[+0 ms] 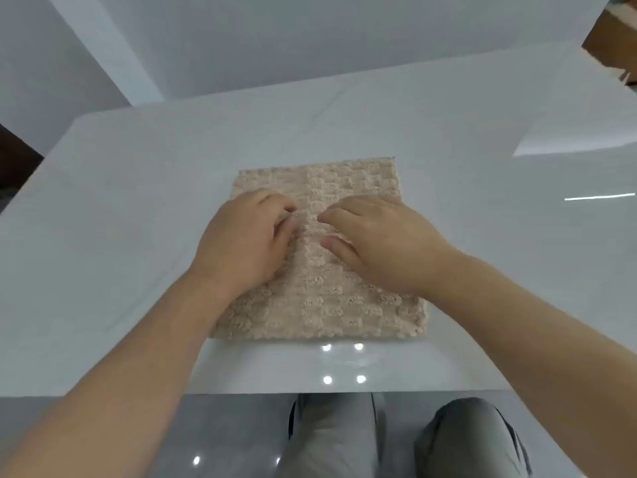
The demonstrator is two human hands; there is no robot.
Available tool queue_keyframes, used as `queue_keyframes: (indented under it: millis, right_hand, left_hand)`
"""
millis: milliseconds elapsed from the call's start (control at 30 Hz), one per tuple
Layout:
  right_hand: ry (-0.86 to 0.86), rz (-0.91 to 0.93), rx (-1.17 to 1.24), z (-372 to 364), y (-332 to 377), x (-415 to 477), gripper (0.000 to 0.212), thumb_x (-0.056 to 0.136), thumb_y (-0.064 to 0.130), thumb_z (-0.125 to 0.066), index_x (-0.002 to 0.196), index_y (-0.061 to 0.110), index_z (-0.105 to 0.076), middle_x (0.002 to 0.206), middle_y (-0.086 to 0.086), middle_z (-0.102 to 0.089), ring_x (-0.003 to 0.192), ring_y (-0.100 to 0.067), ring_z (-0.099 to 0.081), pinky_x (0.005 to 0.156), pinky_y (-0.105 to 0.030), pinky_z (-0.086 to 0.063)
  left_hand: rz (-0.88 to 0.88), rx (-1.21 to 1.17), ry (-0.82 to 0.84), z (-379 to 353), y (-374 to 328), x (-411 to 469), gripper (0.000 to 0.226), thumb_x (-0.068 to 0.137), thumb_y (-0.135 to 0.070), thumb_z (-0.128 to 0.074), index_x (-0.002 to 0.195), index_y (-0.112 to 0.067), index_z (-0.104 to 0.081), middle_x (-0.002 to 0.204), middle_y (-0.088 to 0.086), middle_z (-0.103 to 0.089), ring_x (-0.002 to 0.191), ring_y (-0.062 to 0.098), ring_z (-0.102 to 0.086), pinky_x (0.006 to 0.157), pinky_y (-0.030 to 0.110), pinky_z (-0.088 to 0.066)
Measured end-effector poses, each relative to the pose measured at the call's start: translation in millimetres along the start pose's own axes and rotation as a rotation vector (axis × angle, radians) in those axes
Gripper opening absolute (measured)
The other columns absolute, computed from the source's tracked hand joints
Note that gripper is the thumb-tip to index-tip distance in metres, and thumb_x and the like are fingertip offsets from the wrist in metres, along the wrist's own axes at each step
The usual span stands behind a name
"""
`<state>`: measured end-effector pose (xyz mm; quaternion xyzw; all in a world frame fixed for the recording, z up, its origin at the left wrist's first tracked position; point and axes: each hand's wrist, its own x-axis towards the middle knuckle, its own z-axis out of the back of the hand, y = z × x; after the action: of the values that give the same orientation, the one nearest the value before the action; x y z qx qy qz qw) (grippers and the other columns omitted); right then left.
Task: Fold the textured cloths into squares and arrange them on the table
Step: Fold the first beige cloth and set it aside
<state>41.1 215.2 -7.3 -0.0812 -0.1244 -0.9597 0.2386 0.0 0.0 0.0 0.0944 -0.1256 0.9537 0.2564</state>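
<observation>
Left hand [241, 236]: palm down on the cloth's left half, fingers bent, tips in the pile; pinching or merely pressing, cannot tell.
Right hand [382, 243]: released, flat on the right half, thumb spread, gripping nothing.
Fingertips: near each other at mid-cloth, apart.
Textured cloth [327, 315]: beige, flat, roughly square, toward the near edge.
Table [103, 236]: white, glossy.
Grey trousers [331, 436]: below the near edge.

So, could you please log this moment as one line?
cloth: flat on table | left hand: on cloth | right hand: on cloth
</observation>
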Motion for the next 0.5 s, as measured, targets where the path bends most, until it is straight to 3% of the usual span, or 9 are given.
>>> queue_keyframes:
  millis: [167,333,500]
  right_hand:
    - [-0.003,-0.018,-0.09,4.7,24.8,-19.4,0.04,0.103,0.049,-0.043,0.122,0.02,-0.064,0.117,0.002,-0.069,0.114,-0.024,-0.063,0.099,-0.047,-0.049]
    - [0.03,-0.056,-0.137,10.4,52.3,-46.1,0.036,0.101,0.049,-0.05,0.117,0.02,-0.065,0.113,0.003,-0.068,0.109,-0.023,-0.062,0.096,-0.044,-0.049]
    - [0.054,-0.07,-0.179,8.8,62.2,-68.2,0.036,0.101,0.05,-0.049,0.116,0.021,-0.063,0.112,0.004,-0.065,0.107,-0.022,-0.06,0.089,-0.037,-0.046]
  left_hand:
    - [-0.087,0.047,-0.058,3.1,3.5,-30.8,0.023,0.102,-0.032,-0.055,0.116,-0.02,-0.069,0.115,-0.006,-0.069,0.108,0.017,-0.061,0.089,0.033,-0.049]
    - [-0.193,-0.017,0.009,10.9,8.4,-70.1,0.028,0.095,-0.051,-0.057,0.109,-0.029,-0.068,0.108,-0.017,-0.066,0.102,0.008,-0.059,0.087,0.034,-0.052]
    - [-0.328,0.001,0.083,8.1,2.2,-92.9,0.057,0.075,-0.07,-0.062,0.114,-0.028,-0.068,0.115,-0.015,-0.063,0.104,0.011,-0.06,0.085,0.034,-0.052]
